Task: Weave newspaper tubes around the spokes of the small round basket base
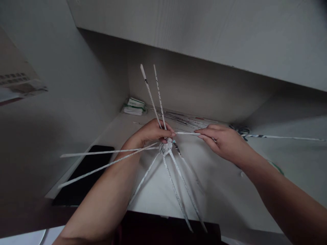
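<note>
In the middle of the head view is a small woven round (166,147) of rolled paper strips, held up above the desk. Several long paper spokes (176,190) stick out from it to the left, upward and toward me. My left hand (157,131) pinches the round at its upper edge, near the foot of two upright spokes (158,95). A single paper strip (187,133) runs sideways from there, and my right hand (221,139) grips it between thumb and fingers. The strip's free end (286,137) reaches out past my right hand to the right.
A bundle of loose paper strips (184,119) lies along the back of the desk (153,200). A white packet with green bands (134,106) stands in the back left corner. A black flat pad (84,177) lies at left. A shelf (204,30) overhangs the desk.
</note>
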A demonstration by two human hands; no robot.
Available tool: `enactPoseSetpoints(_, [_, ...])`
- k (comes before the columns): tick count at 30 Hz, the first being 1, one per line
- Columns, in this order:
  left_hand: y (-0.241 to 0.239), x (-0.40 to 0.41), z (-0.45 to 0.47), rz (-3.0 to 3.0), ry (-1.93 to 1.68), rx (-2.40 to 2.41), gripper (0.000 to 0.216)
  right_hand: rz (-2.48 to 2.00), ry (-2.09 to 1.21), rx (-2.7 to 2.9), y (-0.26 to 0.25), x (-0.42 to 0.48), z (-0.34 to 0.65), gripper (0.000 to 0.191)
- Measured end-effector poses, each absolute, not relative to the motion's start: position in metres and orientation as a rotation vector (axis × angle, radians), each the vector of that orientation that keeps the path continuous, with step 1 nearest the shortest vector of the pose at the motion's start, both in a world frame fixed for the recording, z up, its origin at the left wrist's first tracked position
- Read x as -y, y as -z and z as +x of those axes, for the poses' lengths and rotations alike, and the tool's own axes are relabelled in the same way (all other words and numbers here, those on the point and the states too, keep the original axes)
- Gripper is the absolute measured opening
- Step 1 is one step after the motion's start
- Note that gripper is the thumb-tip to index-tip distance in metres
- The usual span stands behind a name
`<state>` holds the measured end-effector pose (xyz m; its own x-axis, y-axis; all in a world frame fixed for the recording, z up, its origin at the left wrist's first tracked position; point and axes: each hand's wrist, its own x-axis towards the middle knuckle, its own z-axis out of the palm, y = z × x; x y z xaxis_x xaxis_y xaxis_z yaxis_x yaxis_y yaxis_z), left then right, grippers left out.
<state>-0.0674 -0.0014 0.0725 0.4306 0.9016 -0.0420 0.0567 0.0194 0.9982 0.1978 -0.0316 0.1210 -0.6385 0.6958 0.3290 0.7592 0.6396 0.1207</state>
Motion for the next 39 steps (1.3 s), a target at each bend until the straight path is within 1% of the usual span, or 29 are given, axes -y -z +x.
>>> enactPoseSetpoints(23, [-0.068,0.000,-0.065,1.413,-0.818,-0.896,0.012,-1.173,0.274,2.731,-0.118,0.028,0.190,0.030])
enactPoseSetpoints(32, [-0.063,-0.005,-0.064,1.433,-0.787,-0.869,0.017,-1.178,0.214,2.756,-0.122,0.029,0.191,0.031])
enactPoseSetpoints(39, [-0.057,-0.005,-0.056,1.416,-0.788,-0.862,0.014,-1.157,0.225,2.776,-0.117,0.027,0.181,0.031])
